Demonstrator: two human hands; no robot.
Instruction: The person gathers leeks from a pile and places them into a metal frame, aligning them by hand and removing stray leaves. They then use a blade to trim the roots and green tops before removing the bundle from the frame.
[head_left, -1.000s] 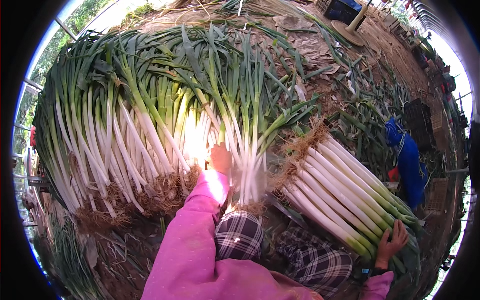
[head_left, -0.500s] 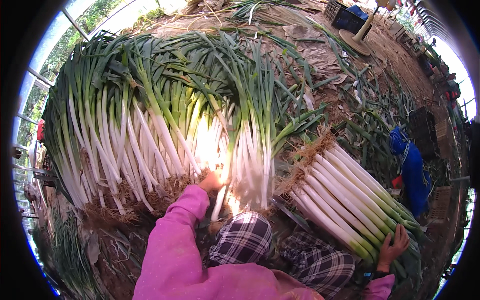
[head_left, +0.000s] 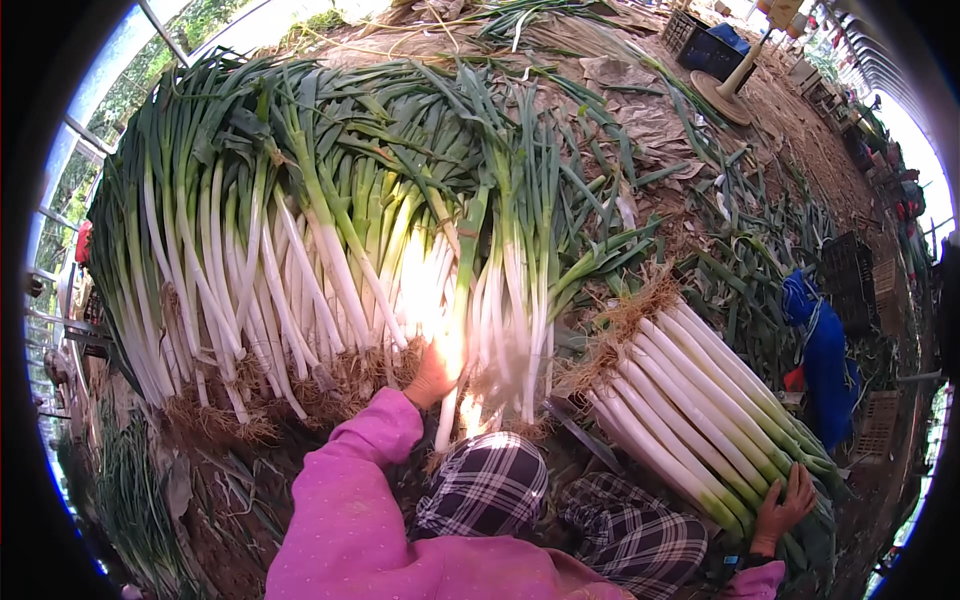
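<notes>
A wide pile of leeks [head_left: 330, 230] with white shanks, green tops and bushy roots lies in front of me. At its near edge my left hand [head_left: 434, 374] is closed round the white shank of a single leek [head_left: 463, 300], whose lower end hangs beside my knee. Bright glare washes out part of that shank and my fingertips. On the right, a neat bundle of leeks [head_left: 690, 385] lies slantwise with its roots toward the pile. My right hand [head_left: 785, 505] rests on the bundle's green end, fingers spread.
A flat dark blade-like tool [head_left: 585, 440] lies between my knees and the bundle. Loose leaves [head_left: 720, 265] litter the ground. Farther right are blue cloth [head_left: 828, 350] and a black crate [head_left: 850, 275]; at the back stand another crate [head_left: 705, 45] and a round-based stand [head_left: 722, 97].
My left hand has shifted slightly right with the leek, which now shows a longer white end below the hand. My right hand stays on the bundle. The view has shifted a little.
</notes>
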